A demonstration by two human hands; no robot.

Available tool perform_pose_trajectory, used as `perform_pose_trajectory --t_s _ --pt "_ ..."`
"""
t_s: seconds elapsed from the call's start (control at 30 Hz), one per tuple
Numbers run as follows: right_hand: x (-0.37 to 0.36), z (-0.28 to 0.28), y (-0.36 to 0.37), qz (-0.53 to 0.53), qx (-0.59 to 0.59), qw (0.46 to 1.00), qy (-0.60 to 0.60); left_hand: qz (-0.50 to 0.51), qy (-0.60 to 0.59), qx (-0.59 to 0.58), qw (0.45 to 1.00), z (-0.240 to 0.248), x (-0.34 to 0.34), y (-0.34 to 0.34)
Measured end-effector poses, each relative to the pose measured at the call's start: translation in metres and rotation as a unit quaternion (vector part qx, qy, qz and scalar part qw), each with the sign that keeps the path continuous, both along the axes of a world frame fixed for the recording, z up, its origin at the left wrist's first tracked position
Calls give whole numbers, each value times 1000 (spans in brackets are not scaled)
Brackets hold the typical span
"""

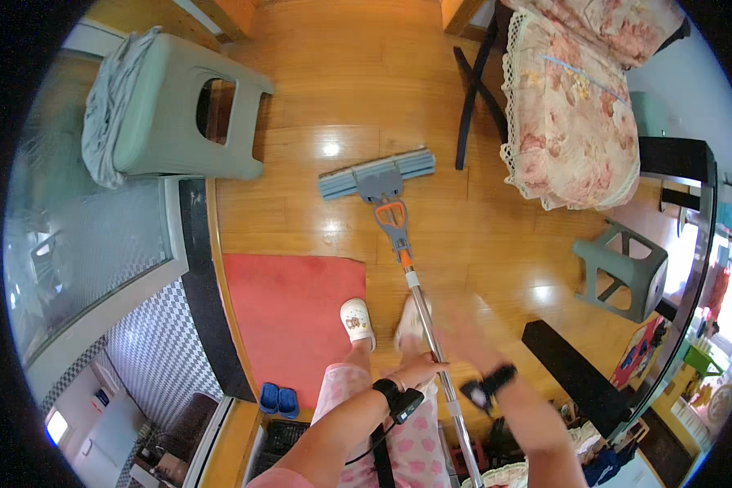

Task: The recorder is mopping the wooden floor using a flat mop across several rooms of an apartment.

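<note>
Nearest, the person's left hand (417,372) is wrapped around the pole of the sponge mop (420,302), presumably to steady and guide it. With that hand as the dial's centre, the right hand (469,332) is at about 1 to 2 o'clock, just beside the pole; it is blurred, so whether its fingers are spread or curled, or touch the pole, cannot be told.

White clogs (356,324) stand either side of the pole, probably giving a balanced stance. Blue slippers (278,399) sit paired near 9 o'clock, beside the red mat (293,317) at 10, likely for stepping in and out.

The mop head (380,184) lies on the wooden floor (455,236) toward 12 o'clock, well ahead of the feet. Farther out, a green stool (645,276) stands at 2 o'clock, a floral-covered seat (573,130) at 1, and a larger stool (171,122), draped with a grey cloth (110,114), between 10 and 11.
</note>
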State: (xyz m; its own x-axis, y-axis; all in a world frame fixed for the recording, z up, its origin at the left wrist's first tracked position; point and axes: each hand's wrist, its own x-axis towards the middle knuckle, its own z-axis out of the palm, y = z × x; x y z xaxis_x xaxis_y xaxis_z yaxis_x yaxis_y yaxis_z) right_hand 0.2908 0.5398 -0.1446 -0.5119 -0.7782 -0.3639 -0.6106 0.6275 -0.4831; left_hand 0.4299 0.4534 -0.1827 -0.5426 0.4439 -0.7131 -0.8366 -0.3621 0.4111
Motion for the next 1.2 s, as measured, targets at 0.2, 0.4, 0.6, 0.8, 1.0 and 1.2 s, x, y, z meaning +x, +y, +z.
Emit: perform_pose_trajectory --t_s 0.2,0.4,0.6,0.8,1.0,1.2 --pt "-78 -126 -113 -299 86 875 -371 -47 -88 -6 995 -5 1 5" --pt "-88 -190 -159 -435 73 736 -514 -108 -42 -16 993 4 -35 -54" --pt "-87 -147 -130 -378 123 825 -402 145 -68 -219 963 -16 -59 -173" --pt "-107 -136 -45 -352 192 859 -318 238 -55 -335 910 -11 -178 -239" --pt "-109 -113 -61 -320 213 887 -258 156 105 -658 729 17 -226 -269" --pt "-123 -73 -128 -386 125 880 -247 333 61 -460 821 65 -247 -312"
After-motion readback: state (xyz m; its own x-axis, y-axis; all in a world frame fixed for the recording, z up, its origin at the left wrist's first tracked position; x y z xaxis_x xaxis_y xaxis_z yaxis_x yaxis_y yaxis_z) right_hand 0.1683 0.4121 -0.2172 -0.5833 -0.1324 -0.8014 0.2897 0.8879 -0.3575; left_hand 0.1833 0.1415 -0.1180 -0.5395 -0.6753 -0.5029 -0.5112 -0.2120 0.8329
